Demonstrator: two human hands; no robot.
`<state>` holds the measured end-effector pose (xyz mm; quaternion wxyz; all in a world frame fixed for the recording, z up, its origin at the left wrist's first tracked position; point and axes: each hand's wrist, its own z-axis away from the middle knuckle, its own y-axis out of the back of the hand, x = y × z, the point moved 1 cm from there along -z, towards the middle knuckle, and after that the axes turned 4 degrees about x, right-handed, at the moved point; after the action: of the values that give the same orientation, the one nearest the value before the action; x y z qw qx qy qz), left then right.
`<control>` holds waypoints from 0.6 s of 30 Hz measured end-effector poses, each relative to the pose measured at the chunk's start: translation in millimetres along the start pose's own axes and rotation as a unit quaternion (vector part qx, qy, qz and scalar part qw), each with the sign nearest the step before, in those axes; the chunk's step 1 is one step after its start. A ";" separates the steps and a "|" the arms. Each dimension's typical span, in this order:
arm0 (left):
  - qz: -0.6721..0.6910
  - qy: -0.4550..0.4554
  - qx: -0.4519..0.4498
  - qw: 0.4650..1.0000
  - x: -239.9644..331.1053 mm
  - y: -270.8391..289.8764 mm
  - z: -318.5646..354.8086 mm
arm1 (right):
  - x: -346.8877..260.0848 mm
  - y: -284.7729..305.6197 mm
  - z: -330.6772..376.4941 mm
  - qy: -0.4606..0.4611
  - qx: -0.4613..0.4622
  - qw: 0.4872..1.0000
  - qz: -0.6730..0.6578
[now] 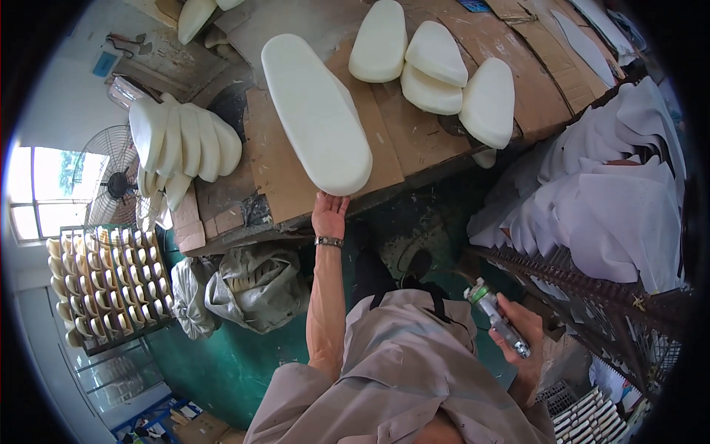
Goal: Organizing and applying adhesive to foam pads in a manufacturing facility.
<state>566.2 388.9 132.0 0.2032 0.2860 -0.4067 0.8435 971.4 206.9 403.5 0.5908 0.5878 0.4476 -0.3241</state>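
The long pad point(314, 111) is a plain, even cream white, and the smaller pads point(379, 41) share that pale shade, as does the fanned pile of pads point(185, 137), slightly yellower toward its shaded edges. The cardboard point(270, 152) is tan, flecked with whitish scuffs and darker brown stains. The tool point(488, 305) is silver-grey with a bright green ring. A dark bracelet point(329, 241) has paler links. The shirt point(414, 355) is plain greyish beige, the trousers point(370, 274) black. The floor point(237, 370) is deep green, the sacks point(259, 288) dull grey, the draped sheets point(592, 207) white with a lilac tinge. The curved pieces point(103, 281) make repeating rows of cream and tan.
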 end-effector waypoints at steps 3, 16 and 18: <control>0.018 0.015 -0.011 1.000 -2.3 -2.3 -4.7 | -2.0 -1.4 -11.4 0.001 0.039 0.999 0.021; 0.167 -0.047 -0.197 0.965 63.8 -56.6 -8.1 | -35.2 -57.4 -84.2 0.030 0.100 0.994 -0.025; 0.209 -0.057 -0.221 0.951 91.2 -63.1 -5.0 | -38.5 -71.1 -95.0 0.014 0.081 0.996 -0.029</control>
<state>532.1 439.9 224.5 0.0570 0.1902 -0.6442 0.7386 877.6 287.9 418.5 0.5251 0.6252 0.4451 -0.3677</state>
